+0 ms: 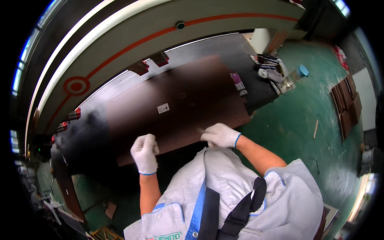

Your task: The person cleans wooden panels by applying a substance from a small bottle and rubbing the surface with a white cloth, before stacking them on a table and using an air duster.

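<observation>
A large dark brown panel (208, 96) lies flat in front of me, with a small white label (163, 108) on its face. My left hand (145, 154), in a white knit glove with a blue cuff, is curled closed over the panel's near edge; whatever its fingers may hold is hidden. Gloved the same way, my right hand (221, 136) is at the near edge farther right. Its fingers are pinched together and point left, and a small blurred tip shows at them, too faint to name. I cannot tell whether either hand touches the panel.
A long machine beam (132, 44) with an orange stripe spans the far side. On the dark table (240, 52) at right are a purple-and-white packet (237, 81), several tools and a clear bottle (295, 78) with a blue lid. Brown boards (346, 104) are stacked on the green floor.
</observation>
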The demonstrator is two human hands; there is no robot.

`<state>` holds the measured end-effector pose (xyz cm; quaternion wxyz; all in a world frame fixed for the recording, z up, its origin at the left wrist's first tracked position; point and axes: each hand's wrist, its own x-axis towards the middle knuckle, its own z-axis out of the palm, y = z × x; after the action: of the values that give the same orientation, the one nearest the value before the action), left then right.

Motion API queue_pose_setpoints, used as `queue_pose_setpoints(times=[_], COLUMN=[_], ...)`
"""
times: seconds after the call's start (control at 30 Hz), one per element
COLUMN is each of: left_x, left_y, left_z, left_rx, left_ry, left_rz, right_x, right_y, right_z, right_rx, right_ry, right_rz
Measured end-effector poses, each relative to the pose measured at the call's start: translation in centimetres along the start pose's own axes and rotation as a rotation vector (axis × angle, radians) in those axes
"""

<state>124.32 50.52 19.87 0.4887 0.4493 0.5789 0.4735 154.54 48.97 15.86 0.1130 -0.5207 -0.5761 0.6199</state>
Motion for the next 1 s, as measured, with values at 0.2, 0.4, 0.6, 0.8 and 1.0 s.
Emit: queue_pose_setpoints(times=[0.2, 0.4, 0.6, 0.8, 1.0], left_x=[-2.7, 0.8, 13.5, 17.5, 4.1], left_y=[-1.9, -6.4, -7.8, -13.7, -9.6], left_z=[-0.5, 6.1, 16.4, 14.2, 3.2], left_rx=[0.048, 0.36, 0.939, 1.126, -0.016], left_ry=[0.107, -0.076, -0.143, -0.305, -0.33], left_rz=[-0.239, -0.077, 0.293, 0.239, -0.27], right_x=[10.1, 13.6, 5.7, 0.1, 4.1], right_y=[3.0, 5.1, 3.3, 3.9, -1.8], right_z=[-3.8, -5.5, -6.5, -2.0, 3.6], right_rx=[-0.49, -0.507, 0.124, 0.314, 0.16], right_ry=[0.638, 0.56, 0.547, 0.573, 0.345], right_rz=[-0.049, -0.119, -0.061, 0.042, -0.119])
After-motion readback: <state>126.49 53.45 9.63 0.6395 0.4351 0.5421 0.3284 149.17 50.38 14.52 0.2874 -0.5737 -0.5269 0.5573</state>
